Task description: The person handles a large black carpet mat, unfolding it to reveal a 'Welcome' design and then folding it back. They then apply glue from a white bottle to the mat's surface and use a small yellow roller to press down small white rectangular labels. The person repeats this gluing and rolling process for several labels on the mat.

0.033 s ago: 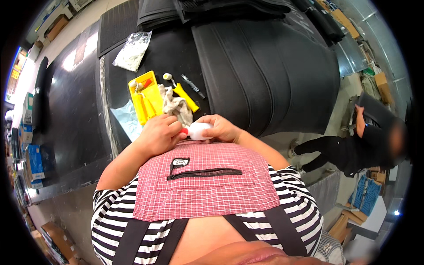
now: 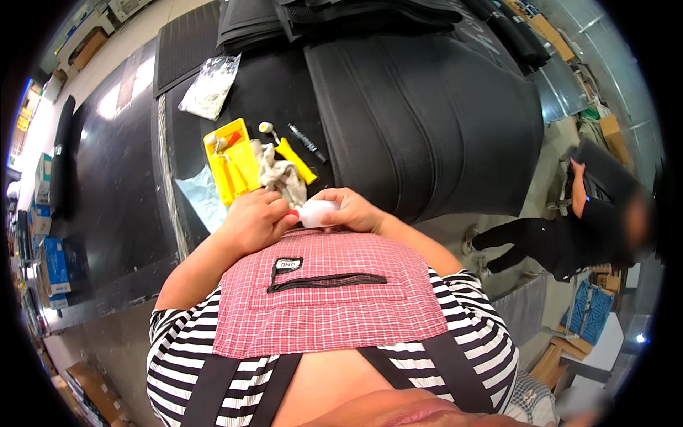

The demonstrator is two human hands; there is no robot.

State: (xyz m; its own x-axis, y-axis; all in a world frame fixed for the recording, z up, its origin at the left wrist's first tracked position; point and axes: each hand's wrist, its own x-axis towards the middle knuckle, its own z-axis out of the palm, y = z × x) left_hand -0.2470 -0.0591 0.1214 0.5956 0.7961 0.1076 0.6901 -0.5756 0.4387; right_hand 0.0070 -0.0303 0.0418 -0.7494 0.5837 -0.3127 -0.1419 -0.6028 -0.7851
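Just above my apron, my right hand [image 2: 350,210] is wrapped round a small white plastic bottle [image 2: 313,214]. The bottle lies on its side, its red cap [image 2: 292,213] pointing left. My left hand [image 2: 257,219] has its fingers closed on that cap, which they partly hide. A crumpled grey-white cloth [image 2: 282,177] lies right beyond both hands. Beside the cloth stands a yellow tray [image 2: 242,135] with a small roller in it. To its right, a second small roller with a yellow handle [image 2: 297,161] and a black marker pen [image 2: 307,143] lie on the black surface.
A large black ribbed mat [image 2: 427,128] covers the table's right side, with stacked black mats [image 2: 341,20] behind. A clear bag of white material [image 2: 209,87] lies farther back, and a pale blue sheet [image 2: 202,195] lies beside the tray. A co-worker [image 2: 544,238] in black stands at right, holding a dark panel.
The view has shifted slightly, so the table things sit a little more to the left. Both hands keep their hold on the bottle and its cap.
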